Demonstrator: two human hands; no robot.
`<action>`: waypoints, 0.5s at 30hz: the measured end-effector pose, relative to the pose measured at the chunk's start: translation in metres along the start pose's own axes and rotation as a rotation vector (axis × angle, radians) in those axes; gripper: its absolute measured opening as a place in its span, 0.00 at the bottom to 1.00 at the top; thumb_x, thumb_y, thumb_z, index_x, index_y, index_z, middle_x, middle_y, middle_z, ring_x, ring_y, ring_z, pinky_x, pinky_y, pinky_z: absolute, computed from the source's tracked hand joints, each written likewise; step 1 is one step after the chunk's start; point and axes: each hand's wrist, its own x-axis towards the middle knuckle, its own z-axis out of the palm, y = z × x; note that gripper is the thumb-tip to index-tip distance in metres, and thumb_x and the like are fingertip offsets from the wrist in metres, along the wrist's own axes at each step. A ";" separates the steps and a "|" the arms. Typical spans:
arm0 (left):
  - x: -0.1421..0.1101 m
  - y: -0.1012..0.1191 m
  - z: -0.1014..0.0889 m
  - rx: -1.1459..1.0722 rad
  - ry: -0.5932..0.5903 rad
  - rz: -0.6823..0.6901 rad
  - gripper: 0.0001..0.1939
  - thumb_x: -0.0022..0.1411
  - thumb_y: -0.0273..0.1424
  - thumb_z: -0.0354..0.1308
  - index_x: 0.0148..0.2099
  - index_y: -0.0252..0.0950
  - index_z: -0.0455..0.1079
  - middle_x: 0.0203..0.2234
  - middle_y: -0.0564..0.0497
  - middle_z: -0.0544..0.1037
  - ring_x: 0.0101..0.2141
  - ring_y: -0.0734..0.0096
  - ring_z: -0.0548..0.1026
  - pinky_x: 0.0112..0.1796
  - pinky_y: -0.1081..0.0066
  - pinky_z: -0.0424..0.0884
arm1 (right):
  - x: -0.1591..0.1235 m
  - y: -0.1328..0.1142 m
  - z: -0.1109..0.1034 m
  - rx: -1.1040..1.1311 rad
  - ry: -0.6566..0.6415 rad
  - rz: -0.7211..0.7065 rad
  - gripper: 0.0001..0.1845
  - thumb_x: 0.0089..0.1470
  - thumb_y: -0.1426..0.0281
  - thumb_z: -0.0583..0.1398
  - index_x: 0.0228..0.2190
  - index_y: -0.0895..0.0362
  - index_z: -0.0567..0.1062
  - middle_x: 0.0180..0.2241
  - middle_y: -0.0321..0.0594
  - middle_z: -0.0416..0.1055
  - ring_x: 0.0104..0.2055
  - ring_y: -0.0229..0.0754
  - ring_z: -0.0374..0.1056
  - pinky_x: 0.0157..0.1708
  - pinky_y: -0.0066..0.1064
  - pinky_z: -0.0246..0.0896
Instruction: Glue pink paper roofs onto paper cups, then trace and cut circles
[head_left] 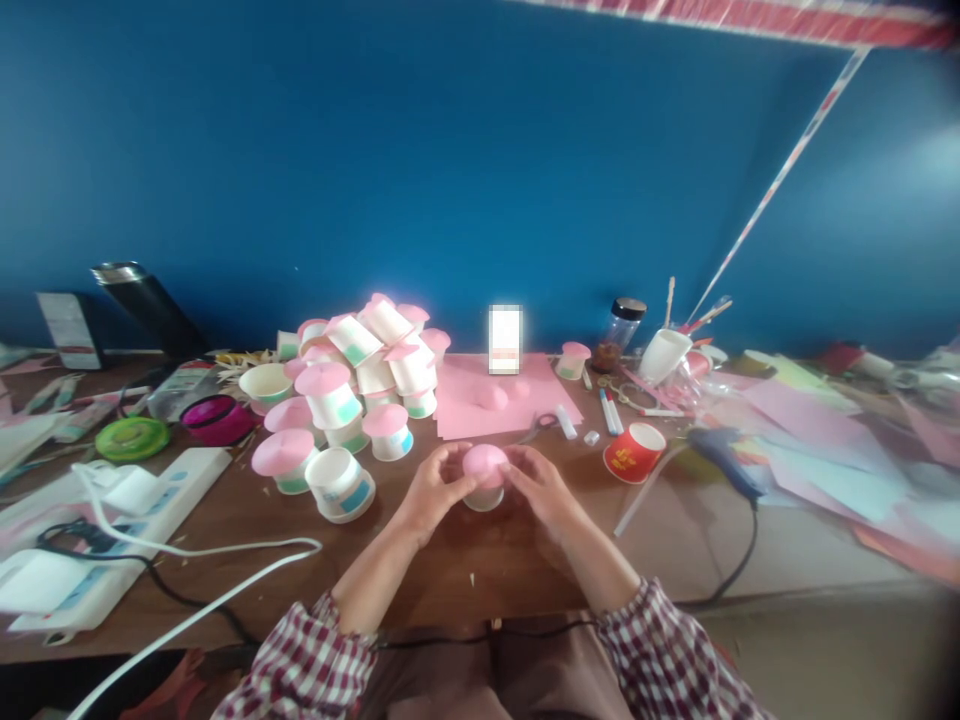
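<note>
Right in front of me stands a small white paper cup (484, 498), capped by a pink paper cone (484, 462). My left hand (435, 490) grips the left side of the cone, thumb on its near edge. From the right, my right hand (540, 483) pinches the cone's other edge. The cup under it is partly hidden. To the left is a heap of similar pink-topped paper cups (390, 370), with a bare white paper cup (340, 485) nearest my left hand. Pink paper sheets (457, 400) and a pair of scissors (540, 425) lie just beyond my hands.
To the right are a red paper cup (634, 453), markers (611, 412), a glue gun (726, 460) with its cord, and loose coloured papers (810, 430). At the left sit a power strip (176, 490) with cables and a green tape measure (133, 438). A blue wall (450, 180) rises behind.
</note>
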 end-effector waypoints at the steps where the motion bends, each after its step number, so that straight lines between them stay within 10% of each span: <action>1: 0.000 0.000 0.000 -0.001 0.001 0.000 0.30 0.44 0.39 0.69 0.49 0.36 0.67 0.41 0.46 0.76 0.40 0.64 0.74 0.42 0.65 0.70 | 0.000 0.000 0.000 0.002 0.001 -0.004 0.23 0.44 0.57 0.65 0.38 0.59 0.73 0.34 0.41 0.73 0.29 0.38 0.67 0.24 0.27 0.60; 15: 0.001 -0.003 -0.003 0.028 -0.018 0.038 0.30 0.45 0.39 0.69 0.50 0.34 0.66 0.42 0.44 0.76 0.43 0.61 0.73 0.44 0.63 0.70 | 0.001 0.011 -0.004 -0.105 -0.096 -0.092 0.29 0.38 0.63 0.69 0.43 0.57 0.70 0.41 0.42 0.73 0.38 0.43 0.69 0.38 0.35 0.66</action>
